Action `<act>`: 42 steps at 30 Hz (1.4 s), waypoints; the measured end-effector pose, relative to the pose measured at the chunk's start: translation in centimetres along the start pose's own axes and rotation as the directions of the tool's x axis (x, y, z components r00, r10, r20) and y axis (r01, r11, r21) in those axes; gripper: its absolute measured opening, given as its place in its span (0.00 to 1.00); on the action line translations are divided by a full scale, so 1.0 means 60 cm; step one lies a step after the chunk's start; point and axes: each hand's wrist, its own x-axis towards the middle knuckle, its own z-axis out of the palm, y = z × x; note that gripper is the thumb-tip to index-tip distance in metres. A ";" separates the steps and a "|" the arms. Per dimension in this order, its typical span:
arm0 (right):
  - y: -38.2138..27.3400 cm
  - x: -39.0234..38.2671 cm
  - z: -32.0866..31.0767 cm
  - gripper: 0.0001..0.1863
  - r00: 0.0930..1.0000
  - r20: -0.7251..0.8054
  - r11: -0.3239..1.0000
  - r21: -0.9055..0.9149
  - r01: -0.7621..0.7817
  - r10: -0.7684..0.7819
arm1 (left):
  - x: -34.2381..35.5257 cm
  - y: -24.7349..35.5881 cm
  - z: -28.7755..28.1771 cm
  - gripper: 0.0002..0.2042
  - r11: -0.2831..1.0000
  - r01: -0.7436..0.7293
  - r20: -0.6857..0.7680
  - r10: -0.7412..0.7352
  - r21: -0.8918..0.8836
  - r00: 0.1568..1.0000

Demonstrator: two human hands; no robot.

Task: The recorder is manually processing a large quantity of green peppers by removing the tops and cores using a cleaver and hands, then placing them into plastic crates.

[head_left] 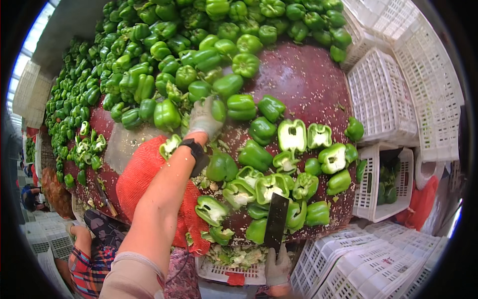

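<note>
My left hand (205, 118), in a pale glove and with a dark watch at the wrist, reaches into whole green peppers (167, 114), its fingers around one pepper (217, 107). My right hand (276, 268), also gloved, grips a dark cleaver (277, 219) at the table's near edge. Around the blade lie halved peppers (292, 134) showing white seed cores, with whole ones among them and scattered seeds. A red mesh bag (137, 179) lies under my left forearm.
Peppers heap across the far maroon table (279, 70). White crates stand at right (378, 94) and lower right (363, 264); one holds peppers (383, 179). A crate of trimmings (231, 256) sits below the near edge. A co-worker's plaid sleeve (89, 269) is at lower left.
</note>
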 end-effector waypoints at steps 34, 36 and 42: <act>0.038 -0.004 -0.011 0.16 1.000 0.019 0.994 0.104 0.023 -0.025 | 0.013 0.139 0.051 0.43 0.857 -0.381 0.110 0.366 0.348 0.924; 0.061 -0.008 -0.005 0.15 0.997 0.031 0.981 0.182 -0.069 0.064 | 0.016 0.160 0.038 0.42 0.889 -0.343 0.158 0.308 0.305 0.938; 0.004 -0.008 -0.062 0.14 0.971 0.065 0.918 0.317 -0.239 0.230 | -0.057 0.095 0.015 0.41 0.966 0.047 0.077 -0.028 -0.255 0.997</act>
